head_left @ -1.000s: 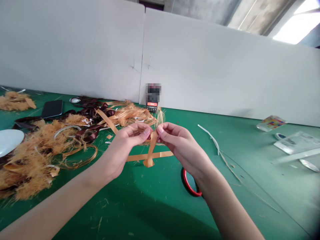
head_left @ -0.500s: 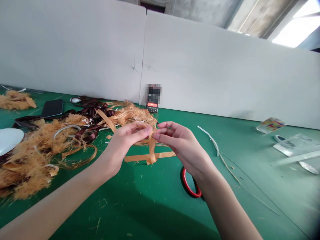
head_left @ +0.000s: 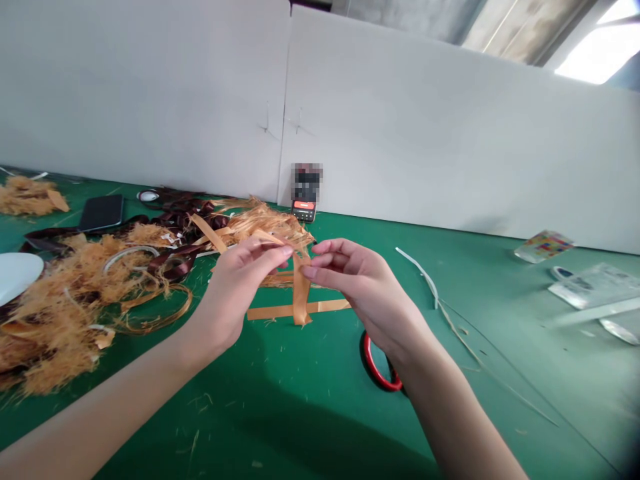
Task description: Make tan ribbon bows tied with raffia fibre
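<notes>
My left hand (head_left: pixel 235 293) and my right hand (head_left: pixel 357 287) meet above the green table (head_left: pixel 310 400), both pinching the top of an orange ribbon strip (head_left: pixel 301 297). The strip hangs down between the fingertips to the table, where it crosses another flat orange ribbon piece (head_left: pixel 280 311). Fingers of both hands are closed on the strip. Behind my hands lies a frayed orange fibre bundle (head_left: pixel 260 227).
Heaps of frayed orange fibre (head_left: pixel 60 313) and dark brown ribbon (head_left: pixel 185 220) cover the left. A phone (head_left: pixel 101 212), a white dish (head_left: pixel 17 273), red-handled scissors (head_left: pixel 377 363) under my right wrist, a small timer (head_left: pixel 305 200), a white strip (head_left: pixel 425 277) and clear packets (head_left: pixel 590 283) lie around. White boards (head_left: pixel 400 133) wall the back.
The hands have drawn slightly apart and lower; the frayed tuft seen above the fingers a second ago is gone from view, and the strip now hangs straighter.
</notes>
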Motion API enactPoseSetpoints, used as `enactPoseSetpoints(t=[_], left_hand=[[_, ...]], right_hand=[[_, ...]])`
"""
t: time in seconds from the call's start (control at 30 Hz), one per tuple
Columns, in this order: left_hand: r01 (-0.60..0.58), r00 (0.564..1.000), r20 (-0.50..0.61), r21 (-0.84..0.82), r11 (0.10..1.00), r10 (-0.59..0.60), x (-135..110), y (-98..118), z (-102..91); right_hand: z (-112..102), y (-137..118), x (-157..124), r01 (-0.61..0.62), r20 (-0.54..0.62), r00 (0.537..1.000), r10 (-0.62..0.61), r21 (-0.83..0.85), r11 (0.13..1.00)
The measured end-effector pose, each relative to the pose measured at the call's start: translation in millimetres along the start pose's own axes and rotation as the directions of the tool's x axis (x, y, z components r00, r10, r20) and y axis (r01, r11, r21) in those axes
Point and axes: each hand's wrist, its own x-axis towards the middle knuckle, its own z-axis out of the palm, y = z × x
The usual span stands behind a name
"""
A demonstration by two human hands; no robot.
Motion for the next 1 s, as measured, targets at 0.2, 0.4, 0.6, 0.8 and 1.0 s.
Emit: enactPoseSetpoints(t=[0.2, 0.4, 0.6, 0.8, 1.0], left_hand=[[0.026, 0.999, 0.032, -0.029, 0.999, -0.025, -1, 5, -1.1], [0.080, 0.991, 0.110, -0.014, 0.997, -0.078, -5, 6, 0.1], [0.009, 0.998, 0.069, 0.038, 0.999, -0.012, -2, 5, -1.7], [0.018, 0.992, 0.126, 0.055, 0.998, -0.024, -1, 5, -3.0], [0.016, 0.991, 0.128, 0.096, 0.995, -0.029, -2, 6, -4.5]], right_hand=[[0, 1, 0, 0.003, -0.007, 1.000, -0.003, 0.003, 1.000], [-1, 4, 2, 0.059, -0.036, 0.997, -0.065, -0.148, 0.987], [3, -3, -9, 0.399, 0.036, 0.726, -0.687, -0.836, 0.377], [-1, -4, -12, 0.545, 0.361, 0.678, -0.640, -0.831, 0.109], [-2, 0, -9, 0.540, 0.378, 0.685, -0.623, -0.837, 0.086]])
